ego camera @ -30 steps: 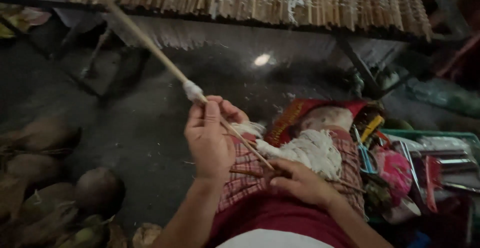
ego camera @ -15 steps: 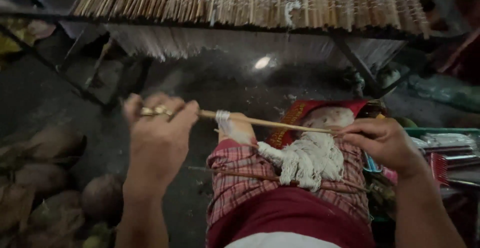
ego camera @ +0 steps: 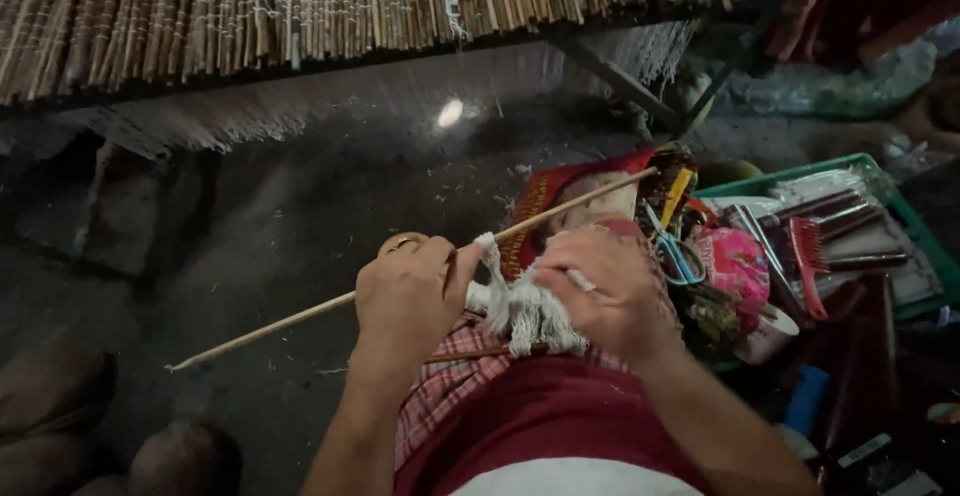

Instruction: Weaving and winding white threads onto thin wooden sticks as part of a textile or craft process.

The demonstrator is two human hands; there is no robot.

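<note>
My left hand (ego camera: 410, 296) grips a long thin bamboo stick (ego camera: 270, 323) near its middle; the stick slants from the lower left floor up to the right. A loop of white string (ego camera: 489, 256) is tied around the stick beside my thumb. My right hand (ego camera: 600, 291) pinches strands from a bundle of white string (ego camera: 525, 318) lying on my checked-cloth lap (ego camera: 440, 381). A second thin stick (ego camera: 470, 354) lies across my lap under the bundle.
A woven bamboo-slat mat (ego camera: 300, 6) on a dark frame spans the top. A green tray (ego camera: 850, 171) with packets, scissors (ego camera: 680, 256) and a pink pouch (ego camera: 735, 266) sits at right. Coconut husks (ego camera: 60, 416) lie lower left on the dark floor.
The stick has tilted, its left end dropping toward the floor. My left hand slid right along it and my right hand left the stick's end for the string bundle.
</note>
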